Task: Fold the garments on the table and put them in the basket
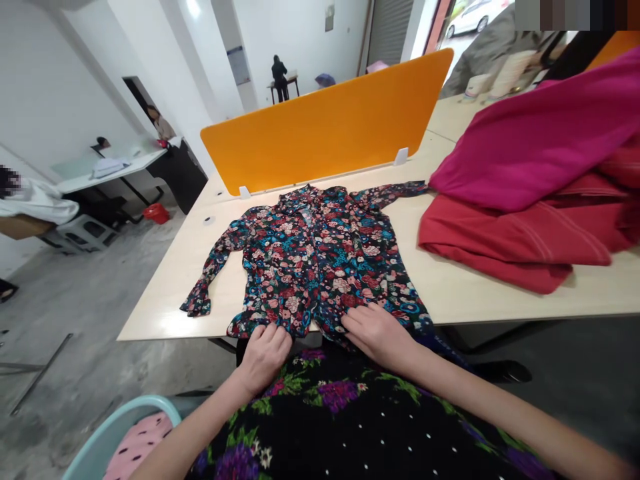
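Observation:
A dark floral blouse (pixel 320 257) lies spread flat on the pale wooden table (pixel 465 287), collar toward the orange divider, sleeves out to both sides. My left hand (pixel 264 353) grips the blouse's bottom hem at the table's near edge, fingers curled over the fabric. My right hand (pixel 377 332) lies on the hem a little to the right, fingers pressing and pinching the cloth.
A pile of red and magenta garments (pixel 535 180) fills the table's right side. An orange divider panel (pixel 325 123) stands behind the blouse. A light blue basket (pixel 107 437) with pink cloth sits at lower left. Other people stand at desks in the distance.

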Available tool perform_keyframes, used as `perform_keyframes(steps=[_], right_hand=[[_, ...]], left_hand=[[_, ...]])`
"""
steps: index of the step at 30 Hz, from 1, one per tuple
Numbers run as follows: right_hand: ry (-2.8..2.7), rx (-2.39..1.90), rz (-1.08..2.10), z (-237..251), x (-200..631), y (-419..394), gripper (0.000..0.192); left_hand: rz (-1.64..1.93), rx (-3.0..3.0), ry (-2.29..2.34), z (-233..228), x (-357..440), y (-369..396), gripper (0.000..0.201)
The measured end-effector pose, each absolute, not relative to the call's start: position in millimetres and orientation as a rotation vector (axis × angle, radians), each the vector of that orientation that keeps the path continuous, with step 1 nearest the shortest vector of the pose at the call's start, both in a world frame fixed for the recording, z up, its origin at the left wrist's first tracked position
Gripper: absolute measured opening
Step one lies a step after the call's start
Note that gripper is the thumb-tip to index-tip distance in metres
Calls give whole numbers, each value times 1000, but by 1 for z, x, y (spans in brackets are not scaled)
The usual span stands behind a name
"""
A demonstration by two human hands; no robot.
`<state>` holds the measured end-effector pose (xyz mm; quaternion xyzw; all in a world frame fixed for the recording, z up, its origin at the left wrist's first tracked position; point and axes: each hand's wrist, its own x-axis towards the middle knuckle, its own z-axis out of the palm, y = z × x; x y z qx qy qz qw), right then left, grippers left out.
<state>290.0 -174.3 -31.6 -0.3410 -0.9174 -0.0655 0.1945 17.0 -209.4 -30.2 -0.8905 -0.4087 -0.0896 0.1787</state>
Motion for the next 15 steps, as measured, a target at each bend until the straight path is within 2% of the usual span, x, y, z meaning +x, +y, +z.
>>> perform_keyframes(steps=[3, 5, 7, 9, 12, 15], right_hand=[[-2555, -860, -174, -31, 289, -175, 20], [-2562, -827, -88, -32, 290, -177, 18], [-2624, -816, 25, -31, 290, -177, 16], [-2723, -812, 148, -28, 290, -176, 13], [-2756, -792, 355, -17, 289, -168, 15], [-2651, -837, 406, -1, 288, -157, 21]], left_hand=[[-501, -2721, -1464, -17, 24, -207, 19], [-677, -3001, -1772, -1, 29, -204, 23], [-671, -3381, -1923, 15, 30, -198, 28], [-633, -3507, -1869, 27, 29, -187, 34], [-774, -3088, -1675, 33, 26, -158, 32], [-552, -2893, -1452, 23, 23, -128, 41]])
